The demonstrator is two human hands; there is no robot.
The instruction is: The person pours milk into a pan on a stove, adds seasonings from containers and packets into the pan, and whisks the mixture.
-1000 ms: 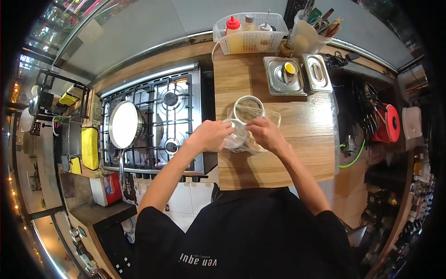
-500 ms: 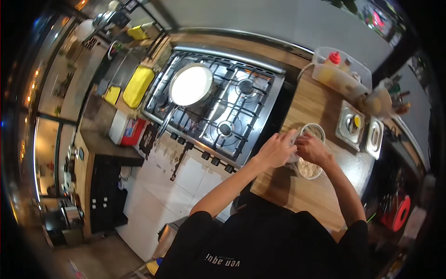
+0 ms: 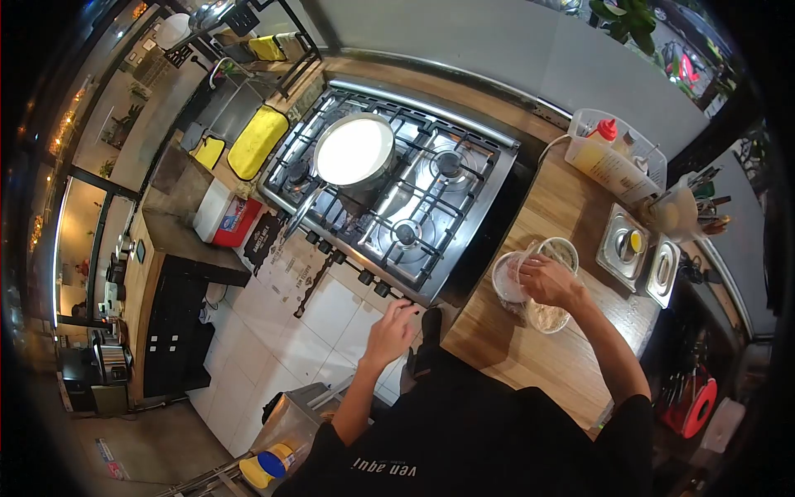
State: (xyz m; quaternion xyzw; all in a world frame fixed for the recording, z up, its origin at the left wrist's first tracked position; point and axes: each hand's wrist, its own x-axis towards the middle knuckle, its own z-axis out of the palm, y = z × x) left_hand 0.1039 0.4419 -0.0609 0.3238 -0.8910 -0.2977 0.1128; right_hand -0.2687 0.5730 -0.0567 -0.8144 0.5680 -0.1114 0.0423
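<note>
My left hand (image 3: 391, 335) hangs in the air in front of the stove, fingers loosely bent and apart, with nothing in it. Over the wooden counter, my right hand (image 3: 550, 282) reaches across a round tub (image 3: 548, 319) of pale, beige food, its fingers bent downward. They meet the edge of a clear, round plastic piece (image 3: 508, 277) just left of the tub. Whether that piece is a lid or a second container I cannot tell. The fingertips are partly hidden, so the exact thing they grip is unclear.
A white-looking pan (image 3: 354, 149) sits on the gas stove (image 3: 407, 265), its handle toward the front. On the wooden counter (image 3: 497, 348) are metal containers (image 3: 623, 248), a clear bin (image 3: 617, 166) with a red-capped bottle, and a utensil holder (image 3: 677, 211). Yellow-covered trays (image 3: 257, 142) lie left of the stove.
My left hand has let go at the tub and moved left and down, off the counter. My right hand stays at the tub; the clear round plastic piece now shows to its left.
</note>
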